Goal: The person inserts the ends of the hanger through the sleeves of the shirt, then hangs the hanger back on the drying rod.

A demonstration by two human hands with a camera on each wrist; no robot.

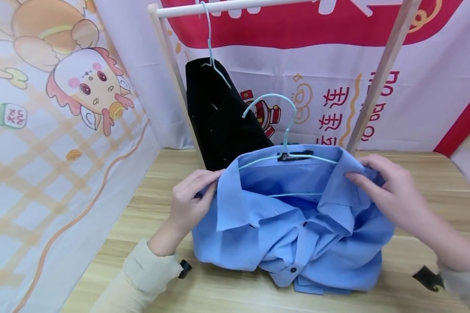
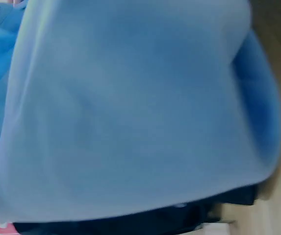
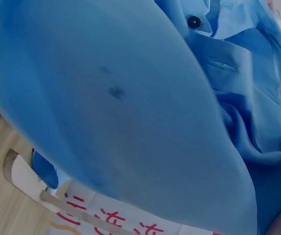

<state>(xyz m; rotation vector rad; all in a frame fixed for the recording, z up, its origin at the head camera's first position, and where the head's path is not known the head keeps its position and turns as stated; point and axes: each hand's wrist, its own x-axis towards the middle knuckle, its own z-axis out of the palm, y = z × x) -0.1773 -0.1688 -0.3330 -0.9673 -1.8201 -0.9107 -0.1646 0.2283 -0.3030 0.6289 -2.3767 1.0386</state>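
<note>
A blue button shirt (image 1: 274,243) is held up over the wooden table, its collar spread wide. Inside the neck sits a light blue wire hanger (image 1: 289,126), its hook standing up above the collar label. My left hand (image 1: 192,204) pinches the collar's left side between thumb and fingers. On the other side, my right hand (image 1: 391,191) grips the collar and shoulder cloth, thumb in front. Shirt cloth (image 2: 130,107) fills most of the left wrist view, hiding that hand's fingers. The right wrist view shows shirt cloth (image 3: 145,107) and a dark button (image 3: 193,22).
Behind the shirt stands a wooden rack with a white top bar (image 1: 235,6). A black garment (image 1: 223,121) hangs at its left on another light blue hanger (image 1: 210,39). Printed cloth backdrops (image 1: 62,130) rise at the left and back of the table (image 1: 141,226).
</note>
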